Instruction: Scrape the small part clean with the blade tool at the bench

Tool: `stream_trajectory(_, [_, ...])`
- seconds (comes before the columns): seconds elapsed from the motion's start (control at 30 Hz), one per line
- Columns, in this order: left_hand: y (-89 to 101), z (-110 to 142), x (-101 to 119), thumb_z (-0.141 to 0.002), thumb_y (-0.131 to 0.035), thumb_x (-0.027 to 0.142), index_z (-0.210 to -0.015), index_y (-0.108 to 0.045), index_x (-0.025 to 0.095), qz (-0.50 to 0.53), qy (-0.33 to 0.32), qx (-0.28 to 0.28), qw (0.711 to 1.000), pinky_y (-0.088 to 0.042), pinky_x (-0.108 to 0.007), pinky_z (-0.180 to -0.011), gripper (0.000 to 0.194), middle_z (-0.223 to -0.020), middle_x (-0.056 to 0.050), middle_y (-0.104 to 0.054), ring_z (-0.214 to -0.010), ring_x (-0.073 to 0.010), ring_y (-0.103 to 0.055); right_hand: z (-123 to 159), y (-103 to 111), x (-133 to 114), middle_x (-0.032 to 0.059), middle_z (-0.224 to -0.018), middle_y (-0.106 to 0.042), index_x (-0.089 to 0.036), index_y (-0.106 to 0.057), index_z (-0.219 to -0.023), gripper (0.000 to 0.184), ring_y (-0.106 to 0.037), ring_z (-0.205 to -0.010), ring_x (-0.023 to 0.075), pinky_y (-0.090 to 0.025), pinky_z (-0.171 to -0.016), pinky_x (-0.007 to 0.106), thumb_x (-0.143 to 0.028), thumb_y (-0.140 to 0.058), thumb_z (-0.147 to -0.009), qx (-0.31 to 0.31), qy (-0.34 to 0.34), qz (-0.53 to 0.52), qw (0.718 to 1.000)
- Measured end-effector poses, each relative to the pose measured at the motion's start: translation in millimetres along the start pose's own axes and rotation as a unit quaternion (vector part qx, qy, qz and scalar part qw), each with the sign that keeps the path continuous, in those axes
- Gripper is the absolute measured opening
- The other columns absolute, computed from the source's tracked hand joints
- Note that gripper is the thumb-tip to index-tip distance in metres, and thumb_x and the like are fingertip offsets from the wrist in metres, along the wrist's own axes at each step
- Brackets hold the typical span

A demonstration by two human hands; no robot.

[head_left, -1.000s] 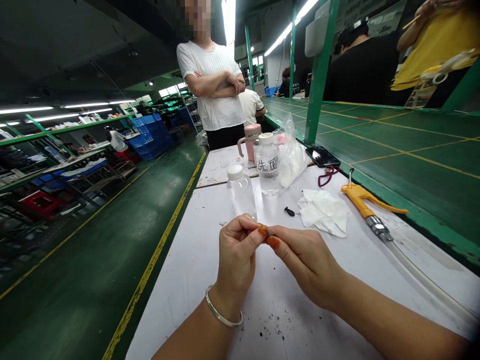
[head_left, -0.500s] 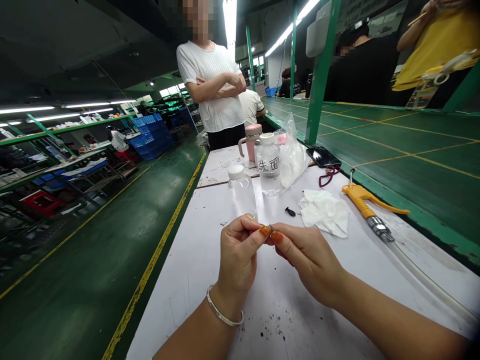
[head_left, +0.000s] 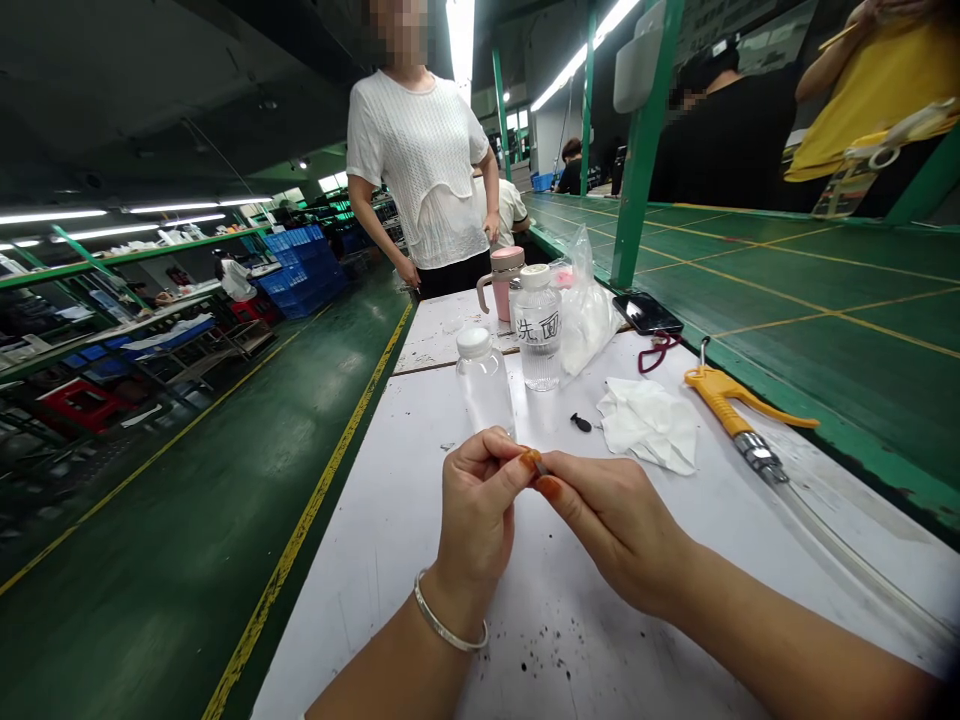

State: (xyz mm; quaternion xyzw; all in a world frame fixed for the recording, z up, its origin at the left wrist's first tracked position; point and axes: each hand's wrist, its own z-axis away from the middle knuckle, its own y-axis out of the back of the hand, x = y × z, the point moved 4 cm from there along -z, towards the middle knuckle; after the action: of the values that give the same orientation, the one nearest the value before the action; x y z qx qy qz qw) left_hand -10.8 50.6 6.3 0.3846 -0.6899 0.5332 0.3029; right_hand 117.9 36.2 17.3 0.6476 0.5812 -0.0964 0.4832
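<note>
Above the white table (head_left: pixel 360 520), my left hand (head_left: pixel 484 500) and my right hand (head_left: pixel 626 520) meet with thumbs and fingertips pinched together. Between them shows a sliver of a small dark piece (head_left: pixel 541 468), mostly covered by the fingers and too small to name. Just beyond my left hand stands a clear bottle with a white cap (head_left: pixel 484 380). Behind my right hand lie a small black part (head_left: pixel 580 423) and a crumpled white tissue (head_left: pixel 649 425).
A yellow air blow gun (head_left: pixel 724 400) with a hose lies at right. Farther back are a lettered clear jar (head_left: pixel 538 335), a pink mug (head_left: pixel 507 285), a plastic bag (head_left: pixel 589 320) and a phone (head_left: pixel 649 312). A person in white (head_left: pixel 427 170) stands at the table's far end.
My right thumb has slid slightly down and away from the left thumb, showing more of the dark piece. The person in white has uncrossed their arms and lowered them.
</note>
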Motion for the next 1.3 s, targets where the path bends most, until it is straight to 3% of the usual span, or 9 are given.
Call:
stream_trajectory(0.2, [1.2, -0.1, 0.1, -0.075, -0.079, 0.017, -0.069, -0.069, 0.017, -0.022, -0.013, 0.001, 1.000, -0.047, -0.017, -0.063, 0.011, -0.068, 0.003, -0.054, -0.065, -0.0064, -0.052, -0.6, -0.3, 1.0, -0.0043, -0.062, -0.046, -0.018, -0.052, -0.078, 0.032, -0.039, -0.054, 0.0094, -0.030, -0.053, 0.025, -0.029, -0.038, -0.104, 0.001, -0.007, -0.010, 1.000])
stream_trajectory(0.4, [1.8, 0.2, 7.8, -0.079, -0.076, 0.016, -0.072, -0.070, 0.019, -0.116, -0.086, -0.019, 0.989, -0.047, -0.020, -0.061, 0.010, -0.067, 0.002, -0.055, -0.065, -0.0077, -0.053, -0.1, 2.5, -0.7, -0.0041, -0.062, -0.047, -0.017, -0.059, -0.083, 0.033, -0.040, -0.053, 0.0095, -0.030, -0.053, 0.025, -0.032, -0.038, -0.105, -0.002, -0.006, -0.013, 1.000])
stream_trajectory(0.7, [1.7, 3.8, 19.3, -0.079, -0.074, 0.013, -0.076, -0.069, 0.020, -0.278, -0.199, -0.022, 0.940, -0.041, -0.023, -0.055, 0.009, -0.067, 0.002, -0.054, -0.062, -0.0098, -0.049, -0.5, 6.0, -0.3, -0.0009, -0.068, -0.058, -0.018, -0.060, -0.088, 0.033, -0.049, -0.057, 0.0115, -0.034, -0.056, 0.027, -0.034, -0.037, -0.105, -0.020, -0.023, -0.016, 0.999])
stream_trajectory(1.3, [0.4, 8.2, 31.2, -0.077, -0.074, 0.006, -0.079, -0.068, 0.020, -0.413, -0.342, -0.009, 0.844, -0.047, -0.024, -0.054, 0.015, -0.068, 0.002, -0.059, -0.060, -0.0100, -0.053, -3.0, 6.9, -1.2, -0.0028, -0.061, -0.052, -0.018, -0.059, -0.083, 0.033, -0.043, -0.053, 0.0106, -0.029, -0.053, 0.026, -0.033, -0.038, -0.105, -0.028, -0.015, 0.051, 0.998])
